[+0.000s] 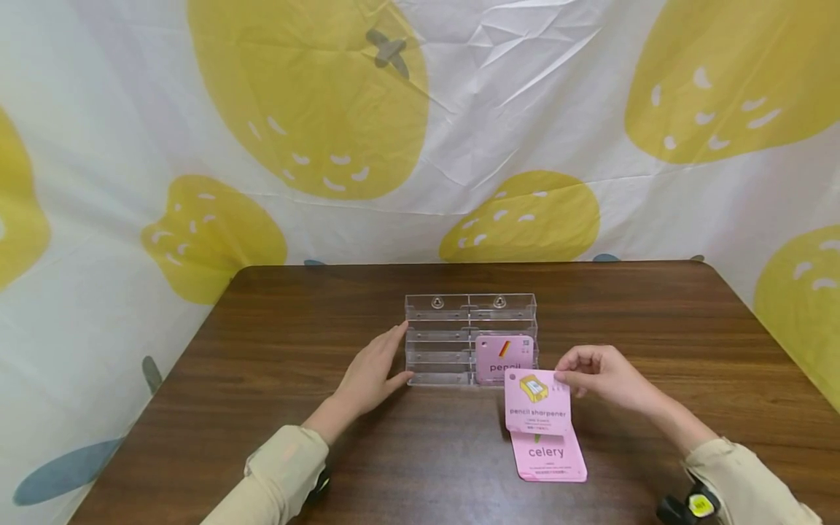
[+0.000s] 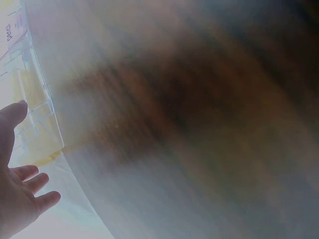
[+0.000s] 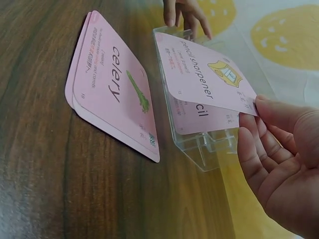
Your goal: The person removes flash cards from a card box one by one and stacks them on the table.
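Note:
A clear plastic card rack (image 1: 440, 357) with two columns of tiers stands on the table. In its lower right part sits a pink "pencil" card (image 1: 504, 354). My left hand (image 1: 374, 368) touches the rack's left side with straight fingers. Between thumb and fingers, my right hand (image 1: 607, 379) pinches the upper right corner of a pink "pencil sharpener" card (image 1: 538, 401). That card is raised in front of the rack and partly covers the pencil card in the right wrist view. Below it on the table lies a "celery" card (image 3: 112, 84) on top of at least one other pink card.
The brown wooden table (image 1: 295, 306) reaches back to a white cloth (image 1: 512, 109) with yellow fruit prints hanging behind and beside it. A dark wrist device (image 1: 689, 504) is on the right forearm.

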Demonstrator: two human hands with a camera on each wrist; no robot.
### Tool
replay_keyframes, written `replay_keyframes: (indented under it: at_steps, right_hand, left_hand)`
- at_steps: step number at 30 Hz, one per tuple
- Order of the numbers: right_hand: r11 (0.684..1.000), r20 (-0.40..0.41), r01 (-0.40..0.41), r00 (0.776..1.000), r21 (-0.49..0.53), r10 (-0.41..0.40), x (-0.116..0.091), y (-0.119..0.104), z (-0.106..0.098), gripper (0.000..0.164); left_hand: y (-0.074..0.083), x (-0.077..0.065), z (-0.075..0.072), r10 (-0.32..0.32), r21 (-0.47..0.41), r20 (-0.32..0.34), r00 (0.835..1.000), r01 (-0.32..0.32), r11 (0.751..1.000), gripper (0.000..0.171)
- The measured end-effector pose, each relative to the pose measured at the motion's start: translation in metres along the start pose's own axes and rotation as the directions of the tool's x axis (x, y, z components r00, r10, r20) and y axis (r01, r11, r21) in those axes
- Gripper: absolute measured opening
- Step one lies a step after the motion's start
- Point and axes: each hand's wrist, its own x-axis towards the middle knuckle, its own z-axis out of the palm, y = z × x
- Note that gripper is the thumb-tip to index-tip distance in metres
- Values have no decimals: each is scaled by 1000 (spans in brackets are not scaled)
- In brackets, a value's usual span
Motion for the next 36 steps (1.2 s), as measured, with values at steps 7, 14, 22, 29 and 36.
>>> replay_keyframes:
  at_steps: [7,14,22,29,36]
  right_hand:
    - [998,25,-43,999,41,42,-4,4,1,16]
    - [994,62,-60,997,89,54,-10,12,6,16]
    - [984,87,-129,989,121,119,-16,19,11,19]
    - [976,109,-175,981,127,161,-19,20,11,21]
    - [974,111,-185,979,132,170,-22,22,10,21]
  left_hand:
    - [0,-1,0,-4,1,5,1000,4,1000,78]
    - [0,-1,0,-5,1,8,1000,5,1000,79]
    - [0,-1,0,-35,10,20,999,35,999,79]
    - [1,-2,1,-46,35,15,999,46,998,79]
    - [3,-2,-1,-99,76,45,994,96,992,78]
